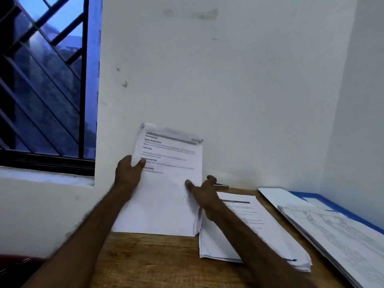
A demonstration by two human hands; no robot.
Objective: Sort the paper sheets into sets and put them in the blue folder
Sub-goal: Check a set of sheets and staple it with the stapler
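Note:
A set of printed paper sheets (166, 188) stands upright on its bottom edge on the wooden table (158, 258). My left hand (128, 171) grips its left edge, thumb on the front. My right hand (204, 194) holds its right edge, thumb on the front and fingers behind. A second stack of printed sheets (249, 231) lies flat to the right of it. Further right, the open blue folder (320, 201) lies against the wall with more printed sheets (336, 231) on it.
A small dark stapler-like object (221, 186) lies at the back of the table, close to the white wall (228, 80). A barred window (47, 84) is at the upper left, with a sill below it.

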